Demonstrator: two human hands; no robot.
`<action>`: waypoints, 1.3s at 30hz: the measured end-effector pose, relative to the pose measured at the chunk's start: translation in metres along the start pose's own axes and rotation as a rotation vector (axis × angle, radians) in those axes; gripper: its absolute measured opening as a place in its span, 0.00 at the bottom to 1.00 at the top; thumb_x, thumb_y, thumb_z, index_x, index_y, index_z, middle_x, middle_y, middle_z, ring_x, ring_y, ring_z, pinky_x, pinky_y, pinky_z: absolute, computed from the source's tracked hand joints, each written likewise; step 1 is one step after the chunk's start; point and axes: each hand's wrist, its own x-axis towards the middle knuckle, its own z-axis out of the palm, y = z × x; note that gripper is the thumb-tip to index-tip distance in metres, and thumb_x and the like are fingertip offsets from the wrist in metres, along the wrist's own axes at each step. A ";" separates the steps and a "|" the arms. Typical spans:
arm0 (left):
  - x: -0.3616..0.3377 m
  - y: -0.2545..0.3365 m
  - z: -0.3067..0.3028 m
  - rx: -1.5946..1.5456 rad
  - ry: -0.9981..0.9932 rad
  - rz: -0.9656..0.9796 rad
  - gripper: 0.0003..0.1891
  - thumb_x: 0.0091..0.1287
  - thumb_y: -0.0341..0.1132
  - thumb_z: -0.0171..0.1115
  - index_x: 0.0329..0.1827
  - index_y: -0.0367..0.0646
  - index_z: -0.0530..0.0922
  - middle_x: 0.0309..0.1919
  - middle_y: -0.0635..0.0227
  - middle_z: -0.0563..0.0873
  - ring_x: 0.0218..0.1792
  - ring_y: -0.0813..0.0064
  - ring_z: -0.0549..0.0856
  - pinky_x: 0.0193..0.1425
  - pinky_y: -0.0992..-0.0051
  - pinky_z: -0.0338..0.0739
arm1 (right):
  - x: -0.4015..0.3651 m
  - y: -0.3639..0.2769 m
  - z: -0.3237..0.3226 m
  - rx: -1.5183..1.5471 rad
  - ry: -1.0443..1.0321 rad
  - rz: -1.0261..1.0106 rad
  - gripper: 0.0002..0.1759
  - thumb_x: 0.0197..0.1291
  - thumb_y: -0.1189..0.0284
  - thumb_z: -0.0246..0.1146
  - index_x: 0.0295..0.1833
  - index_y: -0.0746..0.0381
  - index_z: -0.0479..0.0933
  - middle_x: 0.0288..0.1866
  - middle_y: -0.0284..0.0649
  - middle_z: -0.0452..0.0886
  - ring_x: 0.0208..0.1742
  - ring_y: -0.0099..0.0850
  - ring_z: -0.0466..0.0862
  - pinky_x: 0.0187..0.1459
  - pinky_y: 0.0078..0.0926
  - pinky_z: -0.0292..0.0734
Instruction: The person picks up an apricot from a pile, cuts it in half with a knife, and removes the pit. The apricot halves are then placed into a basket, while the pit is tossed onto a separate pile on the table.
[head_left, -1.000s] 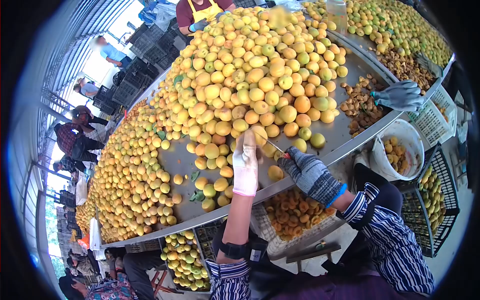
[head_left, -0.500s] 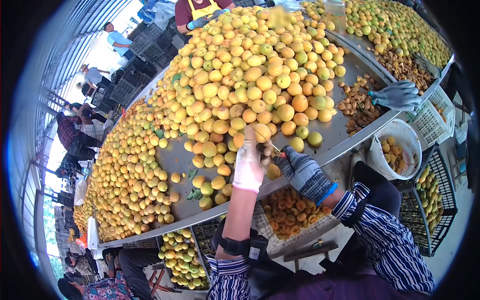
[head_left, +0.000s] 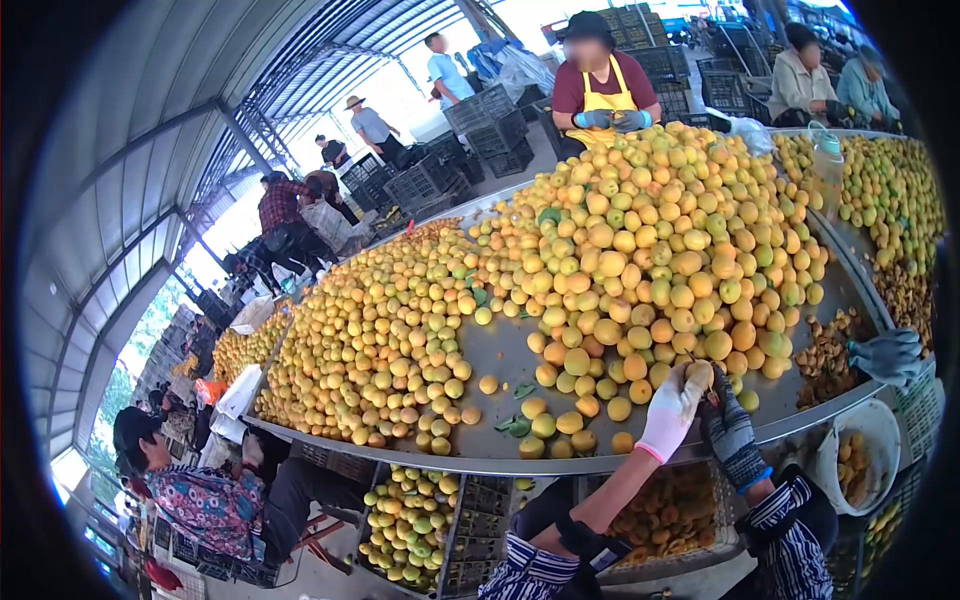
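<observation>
My left hand (head_left: 672, 412), in a white glove with a pink cuff, is closed around an apricot (head_left: 701, 374) at the near edge of the fruit heap. Close against it is my right hand (head_left: 735, 435), in a grey knitted glove with a blue cuff. Its fingers are wrapped round a small thin tool (head_left: 712, 398) with a reddish handle; most of the tool is hidden. Beyond both hands rises a big pile of yellow-orange apricots (head_left: 640, 240) on a metal table (head_left: 480, 355).
Below the table edge stand a crate of opened fruit (head_left: 665, 510), a crate of whole apricots (head_left: 410, 525) and a white bucket (head_left: 828, 455). Pits (head_left: 828, 350) and a grey glove (head_left: 887, 357) lie at right. A person in a yellow apron (head_left: 605, 90) works opposite.
The view has swung up and left, so the hands appear lower and farther right. My hands have come closer together around the apricot.
</observation>
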 end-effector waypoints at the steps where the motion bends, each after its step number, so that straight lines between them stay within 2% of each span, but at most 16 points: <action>1: -0.001 -0.002 0.000 0.119 0.018 0.034 0.20 0.67 0.43 0.58 0.49 0.33 0.73 0.34 0.57 0.83 0.37 0.67 0.83 0.42 0.72 0.75 | 0.002 0.005 0.003 0.080 0.008 -0.003 0.32 0.62 0.83 0.49 0.73 0.65 0.52 0.64 0.48 0.69 0.63 0.30 0.70 0.62 0.23 0.65; 5: 0.001 0.017 -0.004 0.332 0.019 0.067 0.19 0.65 0.44 0.61 0.47 0.35 0.72 0.33 0.54 0.82 0.36 0.59 0.83 0.42 0.69 0.75 | 0.008 -0.013 0.009 0.293 0.072 0.036 0.27 0.68 0.83 0.47 0.71 0.60 0.57 0.62 0.35 0.71 0.58 0.24 0.72 0.62 0.19 0.67; 9: -0.004 0.032 -0.007 0.492 -0.001 0.225 0.16 0.67 0.41 0.59 0.45 0.36 0.71 0.32 0.56 0.81 0.34 0.60 0.81 0.38 0.70 0.74 | 0.011 -0.004 0.010 0.340 0.035 0.009 0.26 0.68 0.79 0.48 0.71 0.59 0.58 0.58 0.36 0.73 0.55 0.24 0.74 0.58 0.20 0.70; 11: -0.005 0.028 -0.007 0.481 0.036 0.187 0.17 0.67 0.43 0.59 0.46 0.37 0.70 0.31 0.54 0.80 0.33 0.55 0.80 0.37 0.68 0.74 | 0.002 -0.018 0.003 0.373 -0.055 0.254 0.27 0.68 0.78 0.50 0.71 0.59 0.58 0.55 0.37 0.74 0.53 0.24 0.75 0.55 0.22 0.73; 13: -0.004 0.020 -0.006 0.483 0.038 0.167 0.16 0.68 0.42 0.58 0.45 0.37 0.70 0.31 0.55 0.80 0.32 0.56 0.80 0.36 0.69 0.73 | 0.002 -0.024 0.005 0.471 -0.035 0.288 0.28 0.66 0.78 0.53 0.71 0.65 0.57 0.64 0.39 0.69 0.62 0.25 0.69 0.62 0.20 0.62; 16: -0.001 0.011 -0.002 0.506 0.109 0.264 0.14 0.69 0.42 0.55 0.44 0.39 0.70 0.29 0.53 0.77 0.31 0.54 0.79 0.35 0.68 0.72 | 0.004 -0.031 0.011 0.928 -0.023 0.326 0.29 0.65 0.79 0.54 0.71 0.62 0.59 0.63 0.38 0.71 0.58 0.23 0.72 0.58 0.19 0.68; 23: -0.004 0.018 0.003 0.543 0.108 0.111 0.14 0.72 0.42 0.47 0.43 0.38 0.70 0.28 0.50 0.76 0.33 0.47 0.77 0.37 0.65 0.71 | 0.002 -0.026 0.013 0.919 0.048 0.328 0.28 0.65 0.78 0.56 0.70 0.60 0.61 0.56 0.38 0.76 0.51 0.25 0.77 0.52 0.22 0.74; 27: -0.001 0.007 0.001 0.625 0.136 0.075 0.16 0.70 0.41 0.50 0.52 0.38 0.72 0.31 0.48 0.78 0.35 0.47 0.79 0.39 0.66 0.73 | 0.003 -0.044 0.010 1.027 0.086 0.539 0.25 0.64 0.76 0.58 0.67 0.56 0.66 0.43 0.32 0.80 0.34 0.19 0.79 0.31 0.14 0.74; 28: -0.002 -0.011 -0.005 0.661 0.155 0.229 0.18 0.69 0.38 0.52 0.56 0.35 0.71 0.34 0.48 0.81 0.37 0.47 0.81 0.40 0.66 0.74 | 0.009 -0.064 0.017 1.111 0.251 0.607 0.23 0.64 0.74 0.58 0.64 0.53 0.67 0.34 0.28 0.79 0.21 0.17 0.73 0.19 0.13 0.65; 29: -0.002 -0.001 -0.005 0.706 0.080 0.053 0.17 0.69 0.32 0.50 0.57 0.32 0.70 0.42 0.47 0.81 0.46 0.47 0.80 0.50 0.63 0.74 | 0.009 -0.045 0.017 1.055 0.156 0.559 0.22 0.64 0.72 0.59 0.64 0.52 0.68 0.25 0.25 0.75 0.14 0.17 0.66 0.14 0.13 0.58; 30: 0.004 -0.038 -0.022 0.938 -0.008 0.536 0.18 0.68 0.28 0.48 0.59 0.33 0.68 0.49 0.46 0.79 0.54 0.47 0.76 0.62 0.60 0.69 | 0.003 -0.031 0.005 0.827 0.006 0.475 0.23 0.64 0.69 0.59 0.63 0.61 0.64 0.41 0.35 0.80 0.39 0.24 0.82 0.38 0.21 0.79; 32: 0.006 -0.049 -0.030 0.993 -0.028 0.611 0.20 0.67 0.28 0.45 0.61 0.31 0.67 0.56 0.46 0.75 0.60 0.48 0.72 0.69 0.57 0.61 | 0.002 -0.055 -0.002 0.895 -0.065 0.557 0.11 0.65 0.60 0.57 0.45 0.52 0.66 0.13 0.26 0.63 0.08 0.20 0.63 0.11 0.18 0.58; 33: 0.011 -0.059 -0.035 1.025 0.060 0.731 0.15 0.70 0.33 0.45 0.54 0.36 0.72 0.48 0.53 0.80 0.51 0.56 0.79 0.58 0.63 0.73 | 0.000 -0.054 -0.006 0.924 -0.089 0.564 0.11 0.65 0.57 0.57 0.43 0.51 0.66 0.14 0.25 0.64 0.10 0.19 0.64 0.12 0.17 0.58; 34: 0.013 -0.048 -0.030 0.442 -0.053 0.195 0.11 0.71 0.39 0.46 0.44 0.42 0.72 0.36 0.64 0.79 0.34 0.74 0.80 0.36 0.76 0.76 | 0.001 -0.052 -0.013 1.031 -0.128 0.605 0.11 0.66 0.56 0.56 0.42 0.50 0.67 0.15 0.25 0.64 0.09 0.18 0.63 0.12 0.17 0.56; 35: 0.003 0.004 -0.017 0.097 -0.093 -0.184 0.10 0.70 0.42 0.48 0.36 0.46 0.70 0.30 0.72 0.75 0.24 0.86 0.71 0.23 0.85 0.63 | 0.001 -0.051 -0.018 1.143 -0.176 0.637 0.11 0.66 0.54 0.55 0.41 0.49 0.67 0.15 0.25 0.64 0.09 0.18 0.62 0.12 0.17 0.55; 39: 0.008 0.030 -0.023 -0.545 -0.242 -0.464 0.13 0.70 0.45 0.47 0.35 0.45 0.70 0.26 0.71 0.72 0.18 0.82 0.62 0.20 0.81 0.53 | -0.001 -0.056 -0.036 1.166 -0.116 0.690 0.13 0.67 0.54 0.54 0.38 0.51 0.69 0.16 0.26 0.64 0.09 0.18 0.60 0.12 0.17 0.53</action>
